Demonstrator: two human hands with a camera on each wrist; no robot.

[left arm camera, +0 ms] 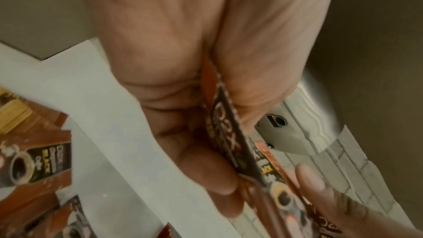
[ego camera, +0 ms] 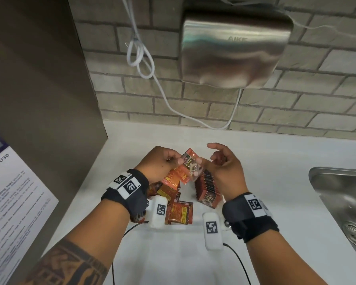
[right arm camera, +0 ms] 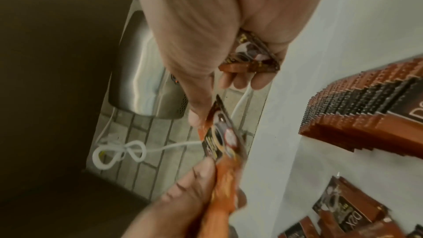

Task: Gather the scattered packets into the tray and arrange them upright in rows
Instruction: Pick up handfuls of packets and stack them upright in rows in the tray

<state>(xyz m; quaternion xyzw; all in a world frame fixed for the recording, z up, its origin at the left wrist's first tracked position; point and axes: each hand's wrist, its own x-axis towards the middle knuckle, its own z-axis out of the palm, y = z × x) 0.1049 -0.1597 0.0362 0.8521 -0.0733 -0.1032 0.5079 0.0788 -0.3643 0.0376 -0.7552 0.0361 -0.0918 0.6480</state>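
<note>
Loose packets lay on the white table. Above them the left hand pinched a raised packet. The right hand touched it, fingers curled, seemingly around another packet, beside the upright row.

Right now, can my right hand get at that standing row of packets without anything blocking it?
Probably yes: the right hand hovers just above the standing row of packets, nothing between them. But its fingers already hold packets, which may hamper a grasp.

Both forearms reach forward; left hand and right hand fingers pinch, curled.
</note>
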